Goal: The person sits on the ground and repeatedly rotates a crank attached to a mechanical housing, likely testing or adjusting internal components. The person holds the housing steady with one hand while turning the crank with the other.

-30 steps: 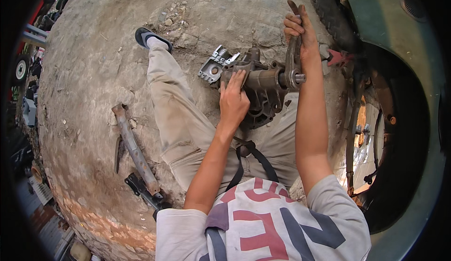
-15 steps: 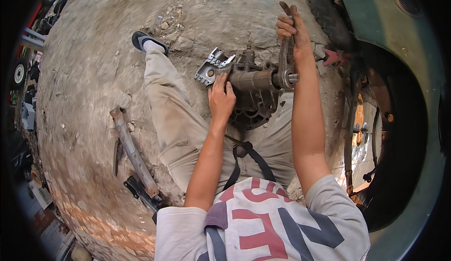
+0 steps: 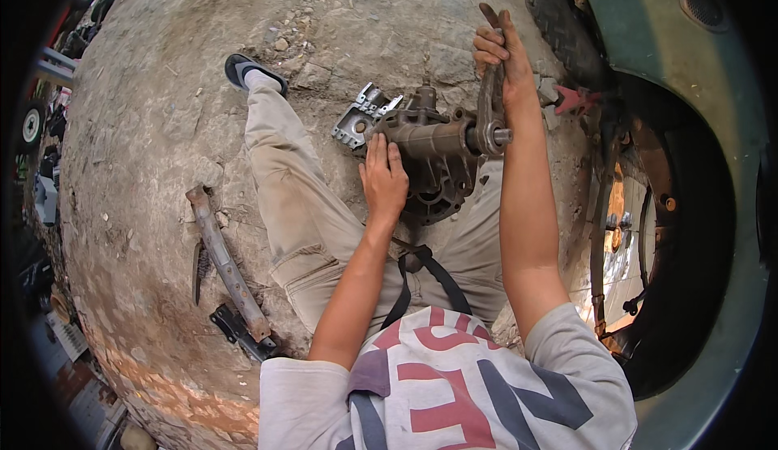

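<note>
A dark, greasy cast-metal steering gearbox (image 3: 433, 139) rests between my legs. From the shaft at its right end a steel lever arm (image 3: 490, 103) rises away from me. My right hand (image 3: 510, 59) is wrapped round the upper part of this arm, and the tip pokes out past the fingers. My left hand (image 3: 384, 181) lies flat against the near left side of the gearbox, fingers stretched out and holding nothing. At the gearbox's left end sits a bright silver metal housing piece (image 3: 353, 126); whether it is attached I cannot tell.
To the left lie a long rusty metal bar (image 3: 231, 260) and a black metal part (image 3: 237, 330) on the dirt ground (image 3: 154, 207). At the right stands a green vehicle body (image 3: 648, 41) with a dark wheel arch. A red jack stand (image 3: 577, 100) is beside it.
My left hand has shifted slightly toward me along the gearbox, still flat. The right hand keeps its grip on the lever arm, which has barely moved.
</note>
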`<action>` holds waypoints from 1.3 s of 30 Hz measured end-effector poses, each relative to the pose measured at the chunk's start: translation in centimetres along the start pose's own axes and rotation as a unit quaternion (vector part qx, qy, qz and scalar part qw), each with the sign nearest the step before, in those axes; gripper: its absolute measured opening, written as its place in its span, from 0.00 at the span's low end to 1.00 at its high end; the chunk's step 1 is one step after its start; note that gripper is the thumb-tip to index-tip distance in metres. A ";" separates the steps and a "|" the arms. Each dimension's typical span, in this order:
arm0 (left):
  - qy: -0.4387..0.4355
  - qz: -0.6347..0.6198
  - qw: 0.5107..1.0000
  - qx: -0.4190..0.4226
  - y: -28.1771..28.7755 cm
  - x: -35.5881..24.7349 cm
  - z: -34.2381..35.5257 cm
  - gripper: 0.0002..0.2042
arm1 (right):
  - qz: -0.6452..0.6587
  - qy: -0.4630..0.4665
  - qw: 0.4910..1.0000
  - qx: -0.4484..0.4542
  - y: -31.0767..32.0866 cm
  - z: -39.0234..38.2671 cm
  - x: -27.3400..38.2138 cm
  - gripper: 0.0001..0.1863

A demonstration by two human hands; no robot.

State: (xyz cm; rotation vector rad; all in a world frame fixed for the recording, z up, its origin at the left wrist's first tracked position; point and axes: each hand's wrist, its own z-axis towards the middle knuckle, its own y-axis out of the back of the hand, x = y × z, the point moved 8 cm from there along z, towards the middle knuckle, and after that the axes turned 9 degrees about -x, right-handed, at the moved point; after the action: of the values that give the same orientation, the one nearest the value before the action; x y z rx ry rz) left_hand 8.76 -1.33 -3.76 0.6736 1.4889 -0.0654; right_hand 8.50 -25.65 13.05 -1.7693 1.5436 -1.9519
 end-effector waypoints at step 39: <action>-0.118 -0.003 0.992 0.043 -0.4 -6.7 -2.4 0.31 | -0.004 0.004 1.000 0.017 0.3 0.5 0.5 0.28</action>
State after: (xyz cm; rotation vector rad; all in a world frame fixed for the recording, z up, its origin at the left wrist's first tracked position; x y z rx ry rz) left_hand 5.65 -2.93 2.44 0.7046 1.2658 -0.2082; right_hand 8.58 -26.35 13.10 -1.7592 1.4990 -1.9791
